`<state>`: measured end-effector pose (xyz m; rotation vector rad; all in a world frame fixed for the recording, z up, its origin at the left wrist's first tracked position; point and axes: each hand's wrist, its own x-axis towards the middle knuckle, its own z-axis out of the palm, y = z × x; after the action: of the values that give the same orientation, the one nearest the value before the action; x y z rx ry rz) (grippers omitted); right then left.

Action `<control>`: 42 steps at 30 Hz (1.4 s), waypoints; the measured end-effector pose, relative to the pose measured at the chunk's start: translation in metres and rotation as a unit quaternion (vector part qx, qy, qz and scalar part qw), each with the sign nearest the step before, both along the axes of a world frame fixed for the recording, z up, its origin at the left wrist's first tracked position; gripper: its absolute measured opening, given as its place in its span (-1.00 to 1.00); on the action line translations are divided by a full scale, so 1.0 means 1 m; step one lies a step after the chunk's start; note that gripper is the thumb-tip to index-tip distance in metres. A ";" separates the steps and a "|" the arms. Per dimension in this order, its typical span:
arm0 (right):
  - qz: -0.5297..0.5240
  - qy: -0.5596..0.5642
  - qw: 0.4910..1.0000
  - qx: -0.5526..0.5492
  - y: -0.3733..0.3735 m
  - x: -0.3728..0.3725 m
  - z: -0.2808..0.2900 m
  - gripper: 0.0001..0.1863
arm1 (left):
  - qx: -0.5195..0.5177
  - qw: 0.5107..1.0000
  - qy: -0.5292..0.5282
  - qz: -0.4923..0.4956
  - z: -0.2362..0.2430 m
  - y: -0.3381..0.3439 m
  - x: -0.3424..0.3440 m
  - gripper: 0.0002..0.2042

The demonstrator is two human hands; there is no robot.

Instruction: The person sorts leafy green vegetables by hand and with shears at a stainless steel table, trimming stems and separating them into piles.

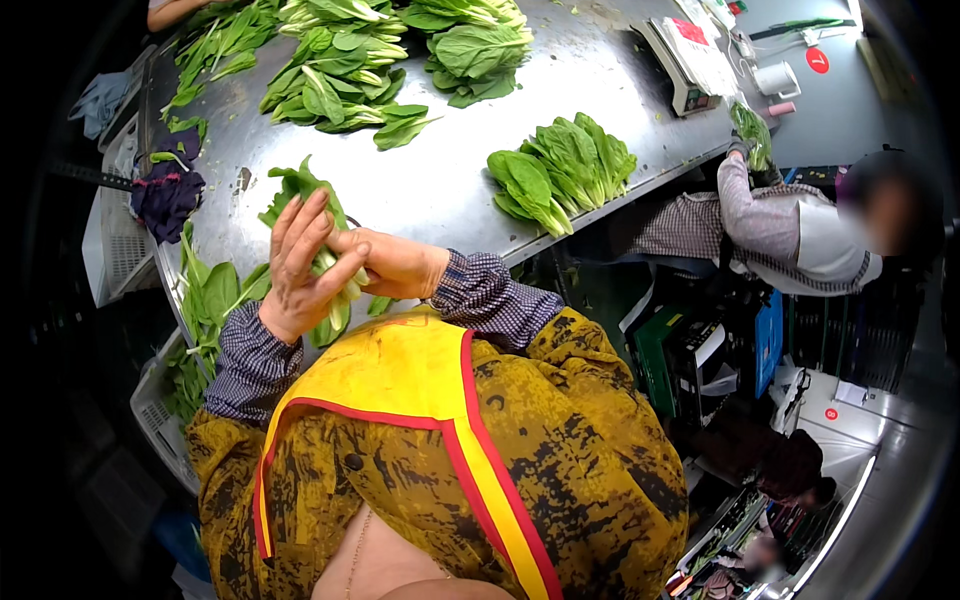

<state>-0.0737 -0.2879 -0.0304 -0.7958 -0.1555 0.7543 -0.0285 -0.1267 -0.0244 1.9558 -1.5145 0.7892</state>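
Observation:
My left hand (pixel 298 268) cups a small bunch of leafy greens (pixel 330 262) from the left, its fingers raised along the leaves and its thumb across the pale stems. From the right, my right hand (pixel 395 262) grips the same bunch, its fingers partly hidden behind the left hand. The leaves point away from me, over the near edge of the metal table (pixel 420 185). To the right, a neat row of greens (pixel 565 170) lies near the table edge.
Larger piles of greens (pixel 340 75) cover the far side. Loose greens (pixel 215 295) hang by a white crate (pixel 165 405) at my left. A dark cloth (pixel 168 195) lies at the left corner, a scale (pixel 680 65) at far right. A co-worker (pixel 790 220) handles bagged greens (pixel 750 135).

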 end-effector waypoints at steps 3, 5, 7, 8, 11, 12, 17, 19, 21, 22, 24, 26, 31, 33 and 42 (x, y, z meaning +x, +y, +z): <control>-0.026 0.047 0.997 -0.059 -0.023 -0.014 0.027 -0.37 | 0.054 0.996 0.045 -0.046 -0.009 -0.014 -0.004 -0.44; -0.103 0.038 0.993 0.043 -0.024 -0.019 0.008 -0.35 | 0.087 0.993 0.063 -0.042 -0.020 -0.022 -0.012 -0.24; -0.195 0.062 0.979 0.021 -0.034 -0.025 0.012 -0.37 | 0.160 0.984 0.082 -0.009 -0.022 -0.028 -0.018 -0.16; -0.219 0.081 0.972 -0.005 -0.037 -0.027 0.016 -0.42 | 0.155 0.984 0.090 -0.012 -0.024 -0.034 -0.018 -0.12; -0.267 -0.010 0.961 -0.065 -0.056 -0.024 0.002 -0.45 | 0.101 0.993 0.060 -0.023 -0.027 -0.048 -0.019 -0.12; -0.291 -0.068 0.928 -0.225 -0.069 -0.023 0.003 -0.45 | 0.095 0.990 0.102 -0.036 -0.029 -0.047 -0.020 -0.11; -0.359 -0.339 0.377 -0.783 -0.173 -0.035 -0.026 -0.41 | 0.176 0.962 0.209 -0.006 -0.035 -0.028 -0.030 -0.20; -0.282 -0.268 0.316 -0.866 -0.217 -0.047 -0.050 -0.35 | 0.208 0.937 0.274 0.054 -0.052 -0.015 -0.035 -0.23; -0.129 -0.168 0.340 -0.916 -0.230 -0.061 -0.061 -0.19 | 0.212 0.926 0.300 0.089 -0.068 0.000 -0.041 -0.30; -0.107 -0.109 0.400 -0.904 -0.237 -0.068 -0.070 -0.08 | 0.238 0.917 0.306 0.097 -0.074 0.006 -0.043 -0.32; -0.098 -0.099 0.379 -0.915 -0.244 -0.072 -0.083 -0.08 | 0.276 0.900 0.320 0.110 -0.087 0.016 -0.046 -0.42; -0.113 -0.119 0.364 -0.917 -0.222 -0.062 -0.061 -0.07 | 0.274 0.901 0.313 0.123 -0.104 0.029 -0.048 -0.44; -0.262 -0.292 0.368 -0.843 -0.191 -0.002 -0.019 -0.43 | 0.248 0.914 0.280 0.156 -0.119 0.031 -0.044 -0.62; -0.267 -0.398 0.404 -0.780 -0.174 0.035 -0.037 -0.58 | 0.233 0.908 0.287 0.200 -0.124 0.035 -0.034 -0.66; -0.153 -0.333 0.417 -0.832 -0.128 0.110 -0.123 -0.86 | 0.183 0.853 0.206 0.443 -0.117 0.076 0.020 -0.68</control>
<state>0.0360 -0.4157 -0.1532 -2.9944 0.1271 -0.1358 -0.0080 -0.0508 -0.1418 2.9184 -0.4674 0.3481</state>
